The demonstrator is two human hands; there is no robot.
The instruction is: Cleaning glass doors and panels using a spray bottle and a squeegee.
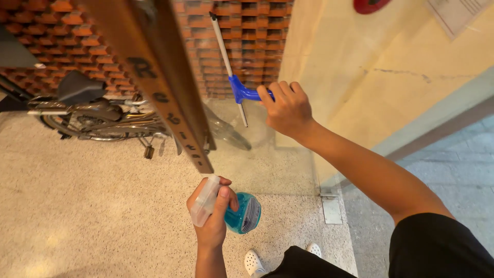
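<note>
— Gripping what, and where?
— Right hand [288,109] is clamping the blue squeegee [241,92] against the far glass door [267,154]; left hand [212,216] is clutching the teal spray bottle [242,213], nearer and lower.

Glossy blue plastic on the squeegee handle [244,93], pale metal along its blade bar. Clear plastic for the spray bottle [237,212], translucent trigger head. Smooth glass door [262,154], varnished wooden pull [154,77]. Speckled polished floor [92,206]; rough brick wall [242,31].
</note>
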